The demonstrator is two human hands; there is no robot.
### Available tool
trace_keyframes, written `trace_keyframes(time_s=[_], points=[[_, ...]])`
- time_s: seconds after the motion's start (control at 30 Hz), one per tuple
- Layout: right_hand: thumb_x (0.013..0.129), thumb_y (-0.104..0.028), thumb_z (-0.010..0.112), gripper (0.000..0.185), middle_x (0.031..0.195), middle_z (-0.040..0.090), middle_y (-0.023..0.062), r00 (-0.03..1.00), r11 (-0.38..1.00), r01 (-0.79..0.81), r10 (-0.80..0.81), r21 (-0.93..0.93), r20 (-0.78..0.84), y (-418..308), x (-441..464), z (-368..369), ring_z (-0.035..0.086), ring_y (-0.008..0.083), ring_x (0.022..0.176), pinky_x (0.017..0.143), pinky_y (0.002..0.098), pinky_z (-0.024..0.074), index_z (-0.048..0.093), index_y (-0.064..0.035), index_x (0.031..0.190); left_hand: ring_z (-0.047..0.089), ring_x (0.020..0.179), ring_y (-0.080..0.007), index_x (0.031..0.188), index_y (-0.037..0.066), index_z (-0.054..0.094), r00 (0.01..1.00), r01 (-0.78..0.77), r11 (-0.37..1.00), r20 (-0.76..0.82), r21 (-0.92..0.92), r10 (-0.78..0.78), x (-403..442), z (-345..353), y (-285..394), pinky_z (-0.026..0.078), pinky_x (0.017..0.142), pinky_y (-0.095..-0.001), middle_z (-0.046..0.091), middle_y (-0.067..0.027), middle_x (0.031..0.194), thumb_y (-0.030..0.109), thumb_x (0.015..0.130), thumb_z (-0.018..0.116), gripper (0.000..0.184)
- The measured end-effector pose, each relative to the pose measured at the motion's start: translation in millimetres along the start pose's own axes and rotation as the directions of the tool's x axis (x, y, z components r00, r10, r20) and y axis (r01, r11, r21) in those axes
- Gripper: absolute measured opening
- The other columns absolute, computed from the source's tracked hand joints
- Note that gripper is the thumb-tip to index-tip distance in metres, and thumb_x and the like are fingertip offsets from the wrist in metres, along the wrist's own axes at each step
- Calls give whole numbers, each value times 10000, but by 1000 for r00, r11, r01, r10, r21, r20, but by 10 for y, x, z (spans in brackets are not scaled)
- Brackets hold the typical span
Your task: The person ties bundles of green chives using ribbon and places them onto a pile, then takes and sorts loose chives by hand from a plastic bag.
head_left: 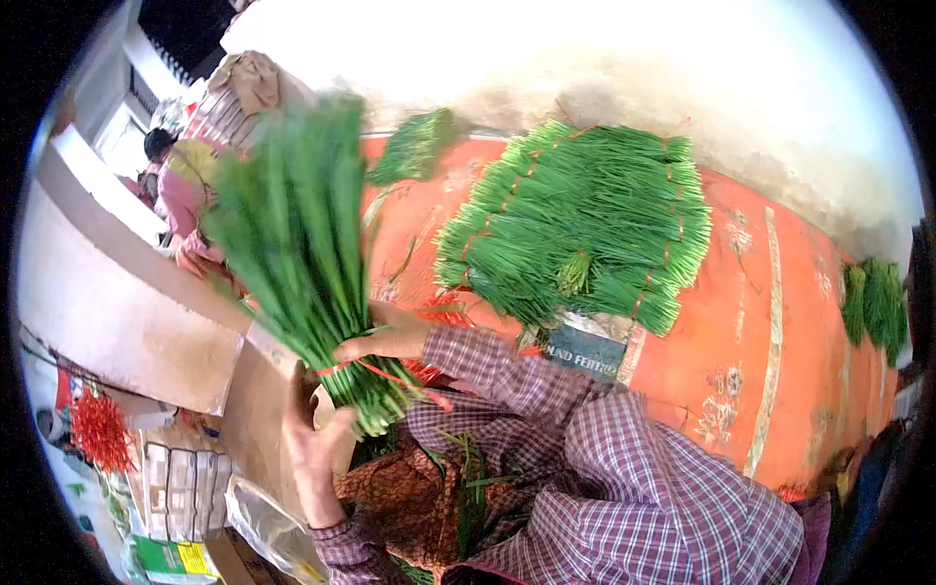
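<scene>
A large bunch of chives (pixel 297 224) is tilted up in front of me, its leafy tops blurred. A red tie (pixel 375 366) runs round it near the pale cut ends, with a loose tail to the right. My right hand (pixel 385 336) grips the bunch just above the tie, thumb across the stems. Beside the cut ends is my left hand (pixel 317 444), thumb and fingers apart; some fingertips are partly hidden at the bunch's edge. Loose green leaves (pixel 473 487) lie on the brown patterned cloth (pixel 414 497) over my lap.
Tied chive bunches (pixel 585 214) lie in rows on an orange sack surface (pixel 736 322). A smaller bunch (pixel 414 146) is at the back, others (pixel 882 302) at far right. Red ties (pixel 100 429) hang at left above wrapped packs (pixel 182 487). Another person (pixel 185 200) sits beyond the ledge.
</scene>
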State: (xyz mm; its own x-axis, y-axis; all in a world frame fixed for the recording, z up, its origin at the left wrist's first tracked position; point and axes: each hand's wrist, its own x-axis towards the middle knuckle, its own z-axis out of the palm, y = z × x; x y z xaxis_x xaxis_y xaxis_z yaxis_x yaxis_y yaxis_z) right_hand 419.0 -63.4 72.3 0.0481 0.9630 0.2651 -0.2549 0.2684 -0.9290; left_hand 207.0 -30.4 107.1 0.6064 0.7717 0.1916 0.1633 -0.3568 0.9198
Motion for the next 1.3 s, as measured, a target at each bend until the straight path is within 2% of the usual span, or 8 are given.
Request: trace_keyframes(time_s=[0.2, 0.33, 0.53, 0.6, 0.73, 0.87, 0.93, 1.3], points=[[687, -355, 772, 717, 1195, 570, 137, 871, 999, 30, -20, -12, 490, -379, 218, 295, 536, 190, 1078, 942, 333, 417, 497, 1, 1246, 491, 1143, -265, 1333, 55, 394, 947, -45, 516, -202, -855, -251, -94, -331, -661, 446, 983, -409, 462, -153, 1292, 461, 758, 694, 765], [690, -473, 732, 663, 939, 623, 199, 908, 878, 218, -23, -426, 417, -606, 250, 623, 610, 295, 883, 789, 372, 471, 568, 53, 1057, 500, 1141, -261, 1302, 7, 399, 926, -238, 271, -302, -933, -226, -175, -355, -548, 442, 991, -446, 474, -156, 1283, 425, 814, 632, 684], [695, -423, 752, 832, 1247, 498, 209, 886, 742, 380, -121, -552, 447, -355, -10, 476, 531, 303, 1111, 927, 373, 442, 368, -14, 1309, 345, 1253, -264, 1401, 113, 234, 821, -350, 674, -560, -650, -114, -366, 61, -132, 312, 1057, -417, 314, -132, 1378, 318, 870, 569, 660], [756, -485, 667, 667, 1083, 618, 176, 934, 861, 145, 42, -488, 354, -250, -300, 248, 608, 317, 974, 875, 408, 461, 471, -72, 1241, 419, 1199, -251, 1330, 72, 363, 726, -320, 583, -589, -747, -355, -211, -32, -227, 385, 1018, -451, 432, -127, 1305, 477, 715, 688, 804], [910, -368, 498, 350, 609, 564, 152, 922, 402, 233, 200, -886, 332, 551, -818, -245, 587, 299, 572, 571, 424, 463, 633, -50, 860, 544, 1079, -303, 1293, 61, 445, 868, -390, 204, -433, -898, -244, -136, -285, -614, 471, 944, -479, 531, -153, 1231, 439, 730, 698, 723], [889, -345, 537, 307, 609, 548, 126, 976, 485, 63, 152, -872, 155, 42, -717, -211, 578, 289, 583, 576, 396, 465, 620, -56, 827, 547, 1082, -302, 1281, 63, 460, 775, -456, 324, -549, -829, -314, -178, -327, -573, 476, 929, -474, 545, -140, 1220, 465, 767, 660, 683], [845, -311, 600, 238, 638, 542, 90, 946, 691, 276, -318, -668, 62, -280, -595, 39, 579, 263, 612, 569, 370, 459, 625, -75, 824, 546, 1076, -291, 1278, 68, 458, 781, -457, 305, -541, -836, -312, -194, -344, -641, 465, 936, -469, 545, -120, 1219, 440, 770, 660, 661], [748, -262, 698, 210, 789, 591, 61, 870, 531, 416, -469, -738, 152, -296, -160, 905, 597, 263, 798, 697, 389, 493, 615, -99, 850, 563, 1039, -216, 1236, 67, 472, 749, -500, 495, -641, -711, -165, -283, -299, -390, 473, 924, -383, 563, -71, 1185, 355, 816, 649, 539]])
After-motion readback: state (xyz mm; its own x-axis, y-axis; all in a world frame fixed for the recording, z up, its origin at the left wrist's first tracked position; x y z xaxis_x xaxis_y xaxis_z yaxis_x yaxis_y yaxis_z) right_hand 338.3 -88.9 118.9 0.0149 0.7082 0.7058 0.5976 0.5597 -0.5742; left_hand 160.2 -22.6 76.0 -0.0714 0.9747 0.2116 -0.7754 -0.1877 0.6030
